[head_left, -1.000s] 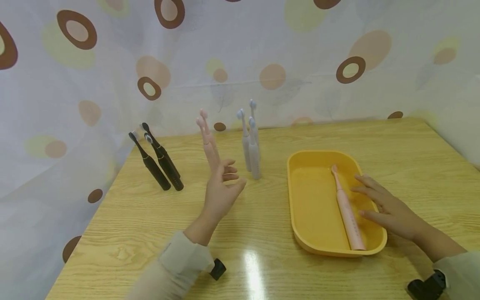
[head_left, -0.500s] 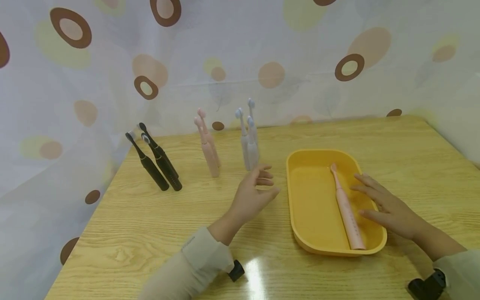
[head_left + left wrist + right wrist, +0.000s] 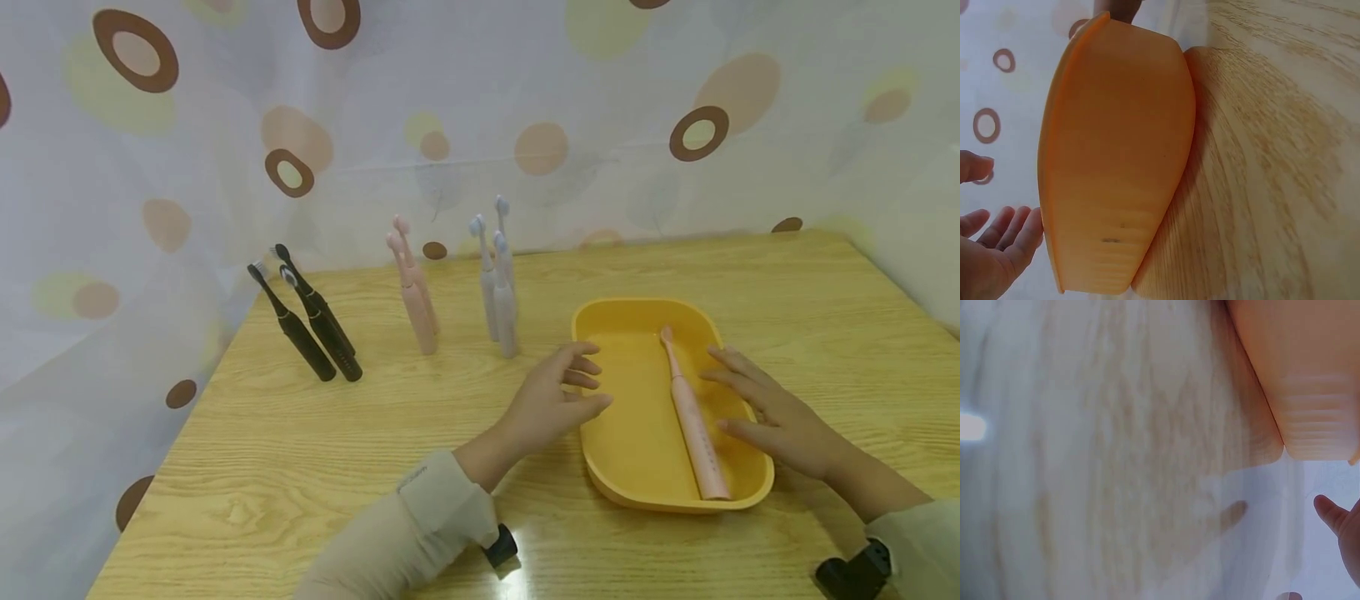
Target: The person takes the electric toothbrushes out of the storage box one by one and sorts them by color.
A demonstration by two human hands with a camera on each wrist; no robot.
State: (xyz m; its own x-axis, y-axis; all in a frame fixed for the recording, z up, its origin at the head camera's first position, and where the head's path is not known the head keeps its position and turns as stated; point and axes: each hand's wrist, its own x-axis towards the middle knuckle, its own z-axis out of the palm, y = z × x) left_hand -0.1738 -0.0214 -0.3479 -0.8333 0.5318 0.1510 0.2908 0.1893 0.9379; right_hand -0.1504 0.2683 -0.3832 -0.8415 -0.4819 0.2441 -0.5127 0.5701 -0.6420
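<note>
A yellow tray [image 3: 622, 492] stands on the wooden table with one pink electric toothbrush [image 3: 697, 433] lying lengthwise inside it. At the tray's left rim is my left hand [image 3: 551, 400], fingers loosely bent and holding nothing; its fingertips overlap the rim in the head view. The left wrist view shows the tray's outer side wall [image 3: 1116, 150] beside the left hand [image 3: 997, 256]. Over the right rim hovers my right hand [image 3: 783, 421], fingers spread and relaxed, nothing in them. Part of the right hand [image 3: 1350, 537] appears past the tray's end in the right wrist view.
Several electric toothbrushes stand upright in colour groups toward the back: black ones [image 3: 318, 325] at the left, two pink ones [image 3: 417, 312], and pale grey-blue ones [image 3: 501, 308] nearer the tray. A patterned curtain [image 3: 450, 100] closes off the table's back and left side.
My left hand has moved right, from in front of the pink toothbrushes, past the pale ones, to the tray's left rim. The right hand, tray and toothbrush in it have stayed put.
</note>
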